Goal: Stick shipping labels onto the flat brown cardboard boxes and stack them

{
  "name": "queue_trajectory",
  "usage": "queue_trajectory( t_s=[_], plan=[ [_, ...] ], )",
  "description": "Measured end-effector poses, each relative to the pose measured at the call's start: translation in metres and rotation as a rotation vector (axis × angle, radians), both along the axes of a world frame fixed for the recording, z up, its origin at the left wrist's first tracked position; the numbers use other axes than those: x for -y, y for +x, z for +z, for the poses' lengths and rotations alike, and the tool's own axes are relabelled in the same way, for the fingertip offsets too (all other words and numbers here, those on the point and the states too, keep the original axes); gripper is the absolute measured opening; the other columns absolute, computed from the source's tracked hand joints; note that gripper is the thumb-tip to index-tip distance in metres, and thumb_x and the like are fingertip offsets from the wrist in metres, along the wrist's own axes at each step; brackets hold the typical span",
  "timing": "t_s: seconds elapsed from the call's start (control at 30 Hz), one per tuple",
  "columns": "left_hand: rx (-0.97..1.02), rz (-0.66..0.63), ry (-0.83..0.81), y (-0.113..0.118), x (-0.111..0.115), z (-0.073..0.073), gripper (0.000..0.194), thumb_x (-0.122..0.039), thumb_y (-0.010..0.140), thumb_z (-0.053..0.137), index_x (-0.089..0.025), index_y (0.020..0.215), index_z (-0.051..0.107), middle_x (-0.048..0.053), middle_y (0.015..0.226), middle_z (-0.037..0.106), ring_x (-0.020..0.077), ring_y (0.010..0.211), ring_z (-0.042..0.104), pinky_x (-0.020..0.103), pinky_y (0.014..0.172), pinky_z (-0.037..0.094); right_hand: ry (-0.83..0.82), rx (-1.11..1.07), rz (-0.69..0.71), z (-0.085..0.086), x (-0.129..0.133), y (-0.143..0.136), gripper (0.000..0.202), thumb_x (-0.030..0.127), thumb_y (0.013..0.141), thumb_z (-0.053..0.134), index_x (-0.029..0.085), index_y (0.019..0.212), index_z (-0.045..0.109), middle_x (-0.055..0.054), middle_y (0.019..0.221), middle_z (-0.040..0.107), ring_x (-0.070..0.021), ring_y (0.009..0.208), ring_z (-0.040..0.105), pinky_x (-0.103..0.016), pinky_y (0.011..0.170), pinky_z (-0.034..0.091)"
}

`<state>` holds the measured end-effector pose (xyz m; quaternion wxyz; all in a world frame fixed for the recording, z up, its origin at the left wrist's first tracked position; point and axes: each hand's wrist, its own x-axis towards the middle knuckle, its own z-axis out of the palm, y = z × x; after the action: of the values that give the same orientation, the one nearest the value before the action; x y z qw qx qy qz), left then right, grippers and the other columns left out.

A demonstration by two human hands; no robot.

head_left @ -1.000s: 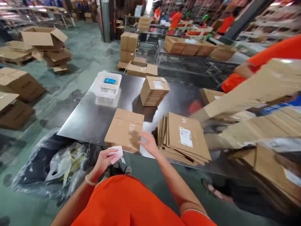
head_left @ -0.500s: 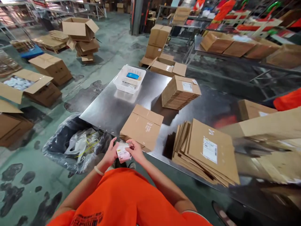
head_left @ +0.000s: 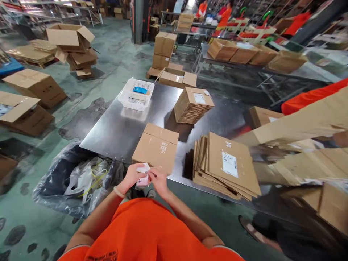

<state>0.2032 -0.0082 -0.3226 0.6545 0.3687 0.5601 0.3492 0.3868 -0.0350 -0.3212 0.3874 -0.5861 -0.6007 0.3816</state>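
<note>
Just in front of my orange shirt, my left hand (head_left: pixel 131 177) is closed around a small pink-and-white printed packet (head_left: pixel 143 181). A white part of it sticks up above the fingers. My right hand (head_left: pixel 159 182) pinches the packet's right edge with thumb and fingertips. What exactly lies between those fingertips is partly hidden. Directly beyond both hands, a closed cardboard box (head_left: pixel 156 146) with white print lies at the edge of the metal table (head_left: pixel 108 127). To its right leans a pile of flattened cartons (head_left: pixel 231 159) with a white label on top.
A bin lined with clear plastic (head_left: pixel 78 181) stands left of the table, holding plastic scraps. On the table are a white basket (head_left: pixel 137 96) with a blue item and a stack of folded cartons (head_left: pixel 193 105). At right, another person's orange sleeve (head_left: pixel 312 96) is near blurred cardboard.
The view has swung slightly right, so the table appears further left. The packet was face up between both hands; now my left hand covers more of it and a white part stands up.
</note>
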Motion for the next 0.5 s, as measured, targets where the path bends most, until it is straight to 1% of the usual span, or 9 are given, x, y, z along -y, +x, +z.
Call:
queue_trajectory(
  t_s=[0.07,0.13,0.17,0.23,0.3,0.37,0.43,0.47,0.5],
  plan=[
    [0.039,-0.099,-0.033,0.003,0.0,-0.007,0.045,-0.023,0.045,0.097,-0.011,0.087,0.084,0.007,0.08,0.083,0.0258,0.077,0.074,0.037,0.079,0.057,0.077,0.064,-0.063,0.007,-0.019,0.012,0.022,0.036,0.092,0.061,0.025,0.078,0.074,-0.012,0.118,0.075,-0.0289,0.114,0.07,-0.043,0.096,0.057],
    [0.107,-0.19,-0.092,0.007,0.001,-0.015,0.044,-0.03,0.046,0.099,-0.011,0.083,0.085,0.009,0.081,0.083,0.0283,0.078,0.076,0.041,0.083,0.059,0.085,0.136,-0.149,0.015,-0.057,0.025,0.019,0.033,0.091,0.062,0.023,0.079,0.072,-0.014,0.129,0.07,-0.03,0.125,0.065,-0.043,0.1,0.056],
    [0.138,-0.201,-0.121,0.01,0.002,-0.019,0.046,-0.033,0.047,0.099,-0.011,0.085,0.086,0.011,0.083,0.084,0.0296,0.081,0.077,0.043,0.085,0.059,0.062,0.18,-0.188,0.018,-0.08,0.032,0.017,0.031,0.09,0.062,0.022,0.079,0.071,-0.015,0.129,0.068,-0.0299,0.126,0.064,-0.042,0.102,0.055],
    [0.174,-0.16,-0.163,0.016,0.004,-0.029,0.052,-0.037,0.045,0.1,-0.01,0.088,0.087,0.014,0.089,0.085,0.0316,0.085,0.078,0.046,0.091,0.06,-0.016,0.285,-0.246,0.022,-0.126,0.044,0.013,0.026,0.088,0.061,0.02,0.08,0.071,-0.014,0.124,0.068,-0.0285,0.123,0.064,-0.042,0.107,0.052],
    [0.169,-0.117,-0.187,0.019,0.007,-0.041,0.056,-0.04,0.042,0.101,-0.01,0.087,0.087,0.016,0.09,0.085,0.0323,0.087,0.078,0.048,0.093,0.06,-0.113,0.396,-0.26,0.021,-0.162,0.053,0.014,0.021,0.087,0.059,0.019,0.084,0.073,-0.013,0.122,0.068,-0.0271,0.12,0.064,-0.042,0.11,0.05],
    [0.143,-0.12,-0.193,0.016,0.013,-0.054,0.059,-0.045,0.04,0.102,-0.01,0.086,0.086,0.016,0.09,0.084,0.0317,0.086,0.077,0.047,0.092,0.06,-0.181,0.492,-0.256,0.016,-0.179,0.055,0.019,0.019,0.088,0.059,0.018,0.096,0.076,-0.015,0.128,0.068,-0.0282,0.125,0.062,-0.042,0.112,0.048],
    [0.099,-0.154,-0.177,0.004,0.022,-0.066,0.062,-0.049,0.038,0.101,-0.011,0.084,0.085,0.016,0.088,0.083,0.0308,0.084,0.076,0.045,0.089,0.06,-0.182,0.575,-0.304,0.008,-0.178,0.049,0.038,0.02,0.089,0.061,0.017,0.124,0.074,-0.018,0.145,0.062,-0.0334,0.138,0.055,-0.048,0.117,0.044],
    [0.066,-0.164,-0.156,-0.004,0.026,-0.07,0.062,-0.053,0.039,0.1,-0.011,0.082,0.085,0.015,0.086,0.083,0.0304,0.082,0.075,0.044,0.086,0.059,-0.152,0.612,-0.333,0.004,-0.173,0.043,0.051,0.021,0.09,0.062,0.018,0.141,0.066,-0.02,0.156,0.055,-0.0364,0.147,0.048,-0.051,0.121,0.04],
    [0.025,-0.156,-0.123,-0.013,0.029,-0.072,0.062,-0.059,0.043,0.097,-0.011,0.081,0.084,0.014,0.084,0.082,0.0301,0.082,0.074,0.042,0.084,0.059,-0.106,0.645,-0.343,0.0,-0.166,0.034,0.063,0.022,0.091,0.062,0.019,0.154,0.055,-0.021,0.166,0.047,-0.0386,0.154,0.04,-0.054,0.124,0.035]
  ],
)
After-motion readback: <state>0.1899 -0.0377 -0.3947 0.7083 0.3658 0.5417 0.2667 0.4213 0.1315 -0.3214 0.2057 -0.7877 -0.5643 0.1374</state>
